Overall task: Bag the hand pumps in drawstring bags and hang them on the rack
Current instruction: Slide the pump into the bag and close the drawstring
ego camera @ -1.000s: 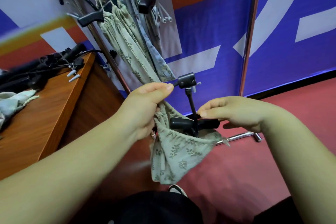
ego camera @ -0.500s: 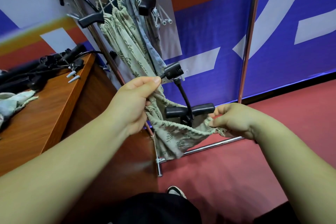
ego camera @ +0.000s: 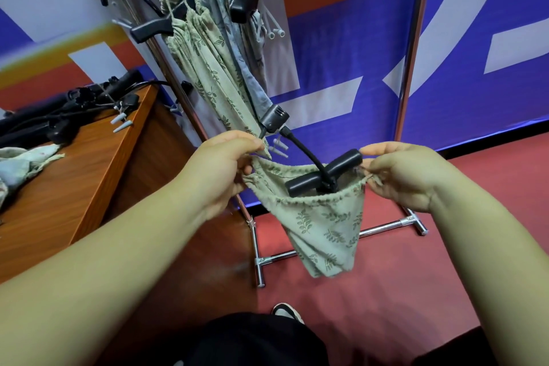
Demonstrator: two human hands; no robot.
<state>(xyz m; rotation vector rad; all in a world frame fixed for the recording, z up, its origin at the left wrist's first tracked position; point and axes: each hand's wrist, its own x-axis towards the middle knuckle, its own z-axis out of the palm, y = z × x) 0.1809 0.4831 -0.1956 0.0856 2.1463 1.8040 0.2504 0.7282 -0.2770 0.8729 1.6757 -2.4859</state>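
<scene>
A green leaf-print drawstring bag [ego camera: 323,226] hangs between my hands. A black hand pump sits inside it, with its T-handle [ego camera: 323,172] and hose end [ego camera: 274,119] sticking out of the mouth. My left hand [ego camera: 219,169] pinches the bag's left rim. At the right rim, my right hand [ego camera: 407,172] pinches the cloth and cord. Several bagged pumps [ego camera: 208,59] hang on the chrome rack [ego camera: 411,47] behind.
A wooden table [ego camera: 77,175] stands at the left with loose black pumps [ego camera: 59,116], white nozzles and a pale bag [ego camera: 20,160] on it. The rack's chrome base bar [ego camera: 386,226] lies on the red floor. My shoe [ego camera: 286,312] shows below.
My hands have drawn apart, pulling the bag's mouth wider and tighter around the pump. The pump's handle has tilted and the bag has shifted to the right.
</scene>
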